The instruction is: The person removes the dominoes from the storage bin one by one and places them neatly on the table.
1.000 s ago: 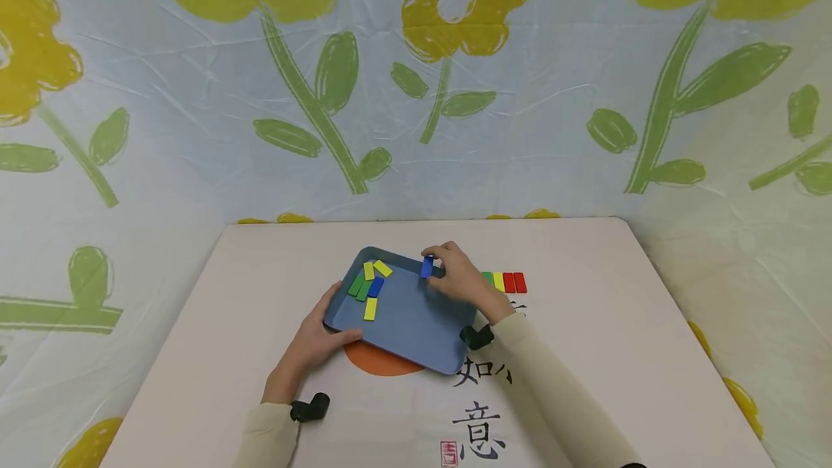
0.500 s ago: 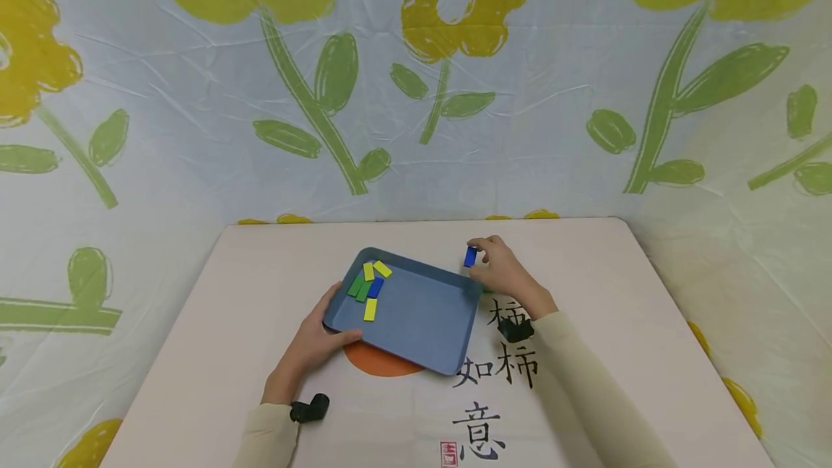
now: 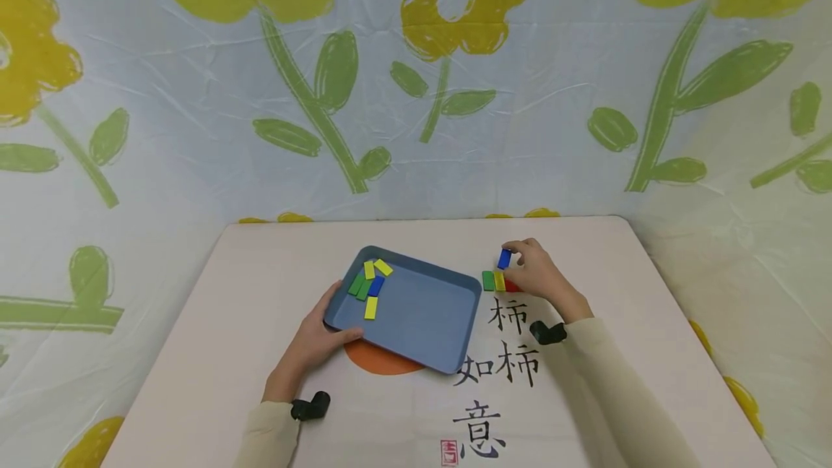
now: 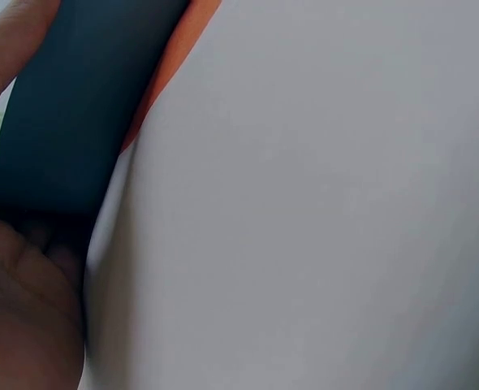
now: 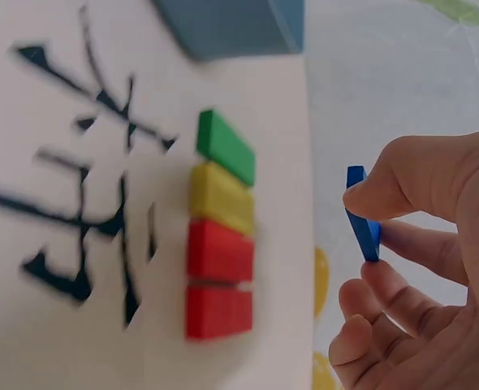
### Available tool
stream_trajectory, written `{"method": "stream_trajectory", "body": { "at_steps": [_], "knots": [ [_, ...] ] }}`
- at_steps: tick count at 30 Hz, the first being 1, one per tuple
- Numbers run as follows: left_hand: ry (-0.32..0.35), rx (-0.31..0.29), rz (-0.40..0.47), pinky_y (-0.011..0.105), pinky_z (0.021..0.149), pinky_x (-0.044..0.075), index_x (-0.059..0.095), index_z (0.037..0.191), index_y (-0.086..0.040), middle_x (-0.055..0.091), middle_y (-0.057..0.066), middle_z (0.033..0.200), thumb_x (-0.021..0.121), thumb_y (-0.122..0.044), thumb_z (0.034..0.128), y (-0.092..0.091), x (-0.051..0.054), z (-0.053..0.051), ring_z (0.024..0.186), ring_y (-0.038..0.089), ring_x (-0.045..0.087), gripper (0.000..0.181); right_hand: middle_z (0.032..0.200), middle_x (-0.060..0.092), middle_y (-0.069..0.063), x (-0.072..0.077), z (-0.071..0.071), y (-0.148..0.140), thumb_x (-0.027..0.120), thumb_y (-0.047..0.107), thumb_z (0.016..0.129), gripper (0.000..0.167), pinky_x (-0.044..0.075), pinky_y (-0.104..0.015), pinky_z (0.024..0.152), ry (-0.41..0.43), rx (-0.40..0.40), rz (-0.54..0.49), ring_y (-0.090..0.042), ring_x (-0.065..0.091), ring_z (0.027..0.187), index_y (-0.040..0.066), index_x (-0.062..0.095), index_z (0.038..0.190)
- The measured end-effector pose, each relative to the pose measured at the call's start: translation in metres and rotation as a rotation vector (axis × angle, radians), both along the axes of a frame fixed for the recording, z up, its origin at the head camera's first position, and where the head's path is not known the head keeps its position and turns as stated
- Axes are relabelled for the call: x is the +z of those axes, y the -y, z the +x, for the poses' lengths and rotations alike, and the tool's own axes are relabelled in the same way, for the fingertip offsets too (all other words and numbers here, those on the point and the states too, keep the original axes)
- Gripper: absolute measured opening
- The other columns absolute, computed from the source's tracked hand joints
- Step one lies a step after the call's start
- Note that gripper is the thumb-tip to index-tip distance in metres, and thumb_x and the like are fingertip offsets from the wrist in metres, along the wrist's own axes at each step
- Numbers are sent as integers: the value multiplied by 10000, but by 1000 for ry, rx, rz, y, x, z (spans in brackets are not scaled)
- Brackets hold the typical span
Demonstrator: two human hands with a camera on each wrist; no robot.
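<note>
My right hand (image 3: 542,269) pinches a blue block (image 3: 504,258), a small flat rectangle like a domino, between thumb and fingers. In the right wrist view this blue block (image 5: 363,215) is tilted and held above the table. Just below it lies a row of blocks: a green block (image 3: 488,281), a yellow block (image 3: 499,281) and two red blocks (image 5: 220,280), partly covered by the hand in the head view. My left hand (image 3: 315,341) grips the near-left corner of a blue-grey tray (image 3: 422,323), thumb at the rim and fingers around its side.
Inside the tray, at its left, lie several loose blocks: yellow blocks (image 3: 370,308), green blocks (image 3: 356,284) and a blue block (image 3: 375,286). The table mat (image 3: 390,425) carries black brush characters (image 3: 479,432) and an orange shape (image 3: 377,360). A flower-printed cloth (image 3: 520,128) hangs behind.
My right hand has carried the blue block rightward, from over the tray to above the row of blocks. The left hand and tray have stayed put.
</note>
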State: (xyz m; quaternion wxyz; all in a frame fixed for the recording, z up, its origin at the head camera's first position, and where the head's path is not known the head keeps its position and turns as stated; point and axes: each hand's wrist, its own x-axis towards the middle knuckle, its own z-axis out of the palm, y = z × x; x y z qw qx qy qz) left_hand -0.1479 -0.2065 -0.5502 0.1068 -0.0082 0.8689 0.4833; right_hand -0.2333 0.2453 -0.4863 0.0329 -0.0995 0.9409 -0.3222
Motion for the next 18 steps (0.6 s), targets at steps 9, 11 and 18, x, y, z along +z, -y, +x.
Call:
{"method": "stream_trajectory", "body": {
  "at_steps": [9,11,18],
  "knots": [
    [-10,3,5,660,1211,269,193,1643,-363,278,120,1688,875,-500,783,-1,-1,0,1542,394,279,1106,1364,489,-298,-12,5,-19,621,81,876,533,592,-489,861,43,-33,38,-404,589,1097,-19,578,1397],
    [-13,3,3,661,1208,273,194,1643,-362,283,120,1686,875,-501,782,-1,-1,-1,1539,392,285,1106,1367,484,-293,-13,7,-23,613,79,871,541,587,-516,889,60,-41,34,-420,588,1132,-17,574,1402],
    [-5,7,-4,666,1207,272,189,1644,-367,276,119,1690,870,-527,777,0,-1,-1,1539,393,283,1113,1360,481,-307,-17,10,-36,643,76,884,527,570,-531,896,69,-63,71,-417,576,1119,-22,576,1398]
  ]
}}
